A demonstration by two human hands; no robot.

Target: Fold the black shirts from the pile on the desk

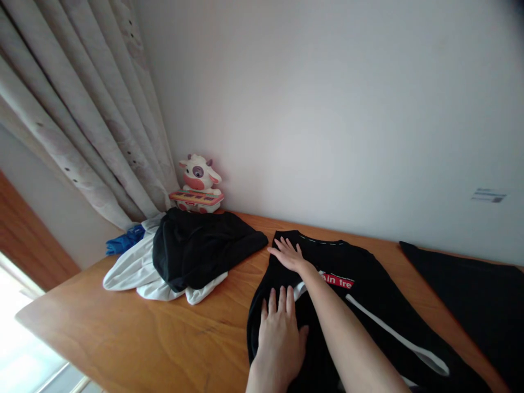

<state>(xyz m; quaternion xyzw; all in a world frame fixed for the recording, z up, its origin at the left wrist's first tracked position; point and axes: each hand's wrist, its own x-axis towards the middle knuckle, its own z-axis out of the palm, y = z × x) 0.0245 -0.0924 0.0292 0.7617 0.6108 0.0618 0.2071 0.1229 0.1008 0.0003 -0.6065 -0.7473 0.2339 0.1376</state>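
A black long-sleeved top [368, 267] with a red printed label and white trim lies spread on the wooden table [176, 338]. My right hand [289, 254] rests flat near its shoulder by the neckline, fingers spread. Nearer to me, my left hand [280, 333] lies palm down on the left part of the same top, with its fingers stretched out. Neither hand grips the cloth. My forearms cover part of the print and the middle of the garment.
To the left is a heap with a black garment [196, 245], a white garment [126, 273] and a blue cloth [125, 240]. Behind it a toy cow with a keyboard [197, 185] stands against the wall. Another dark cloth [470, 295] lies at right. A curtain [94, 98] hangs at left.
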